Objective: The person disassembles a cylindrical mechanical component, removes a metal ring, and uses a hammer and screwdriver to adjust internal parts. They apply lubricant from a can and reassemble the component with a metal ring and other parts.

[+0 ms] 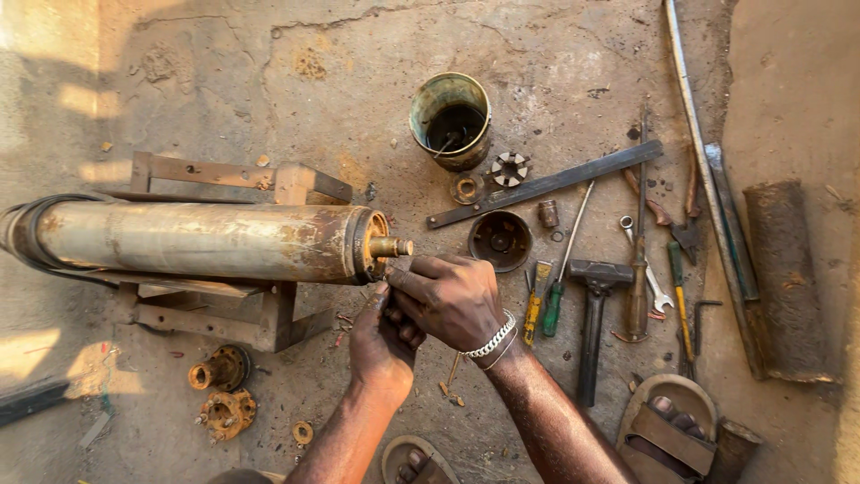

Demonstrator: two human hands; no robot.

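A long rusty metal cylinder (pixel 197 240) lies on a steel frame (pixel 224 179), its end flange and short brass shaft (pixel 391 246) pointing right. My left hand (pixel 383 339) is just below that end with its fingers curled shut; whether it holds anything is hidden. My right hand (pixel 450 296), a metal bracelet on its wrist, lies over the left hand, its fingers reaching toward the shaft tip. What the fingers pinch is hidden.
On the concrete floor lie a tin can (pixel 451 119), a black cup-shaped part (pixel 500 239), a toothed ring (pixel 510 168), a flat steel bar (pixel 546 184), screwdrivers (pixel 551 300), a hammer (pixel 593 318), wrenches, and brass fittings (pixel 222 390). Sandalled feet show at the bottom edge.
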